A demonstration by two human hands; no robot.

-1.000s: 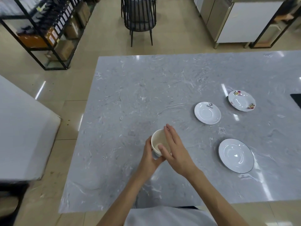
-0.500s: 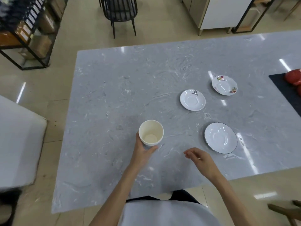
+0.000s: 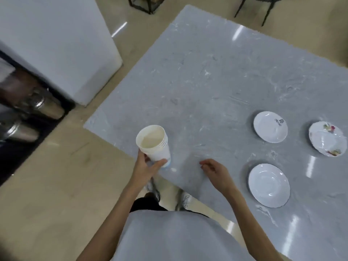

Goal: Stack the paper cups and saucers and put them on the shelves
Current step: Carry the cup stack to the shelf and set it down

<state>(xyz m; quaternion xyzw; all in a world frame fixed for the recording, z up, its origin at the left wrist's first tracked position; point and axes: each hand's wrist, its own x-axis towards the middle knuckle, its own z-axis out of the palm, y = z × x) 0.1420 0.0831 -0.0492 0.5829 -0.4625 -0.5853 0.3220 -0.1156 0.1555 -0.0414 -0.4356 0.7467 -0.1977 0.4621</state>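
Note:
My left hand [image 3: 146, 167] grips a stack of several nested white paper cups [image 3: 153, 144] by its base, lifted over the near left corner of the grey marble table [image 3: 207, 76]. My right hand [image 3: 214, 171] hovers empty above the table's near edge with its fingers loosely curled. Three saucers lie on the table to the right: a dark-rimmed white saucer [image 3: 269, 185] nearest, a white saucer with a small logo [image 3: 270, 126] behind it, and a flower-patterned saucer [image 3: 327, 138] at the far right.
A white cabinet [image 3: 56, 44] stands left of the table across a strip of beige floor. Metal canisters [image 3: 35, 106] sit on a dark low shelf at the far left. Chair legs [image 3: 252, 8] show beyond the table's far edge.
My view has swung left and down. My left hand has lifted the cup stack off the table toward the left corner. My right hand has let go of the cups and drawn back.

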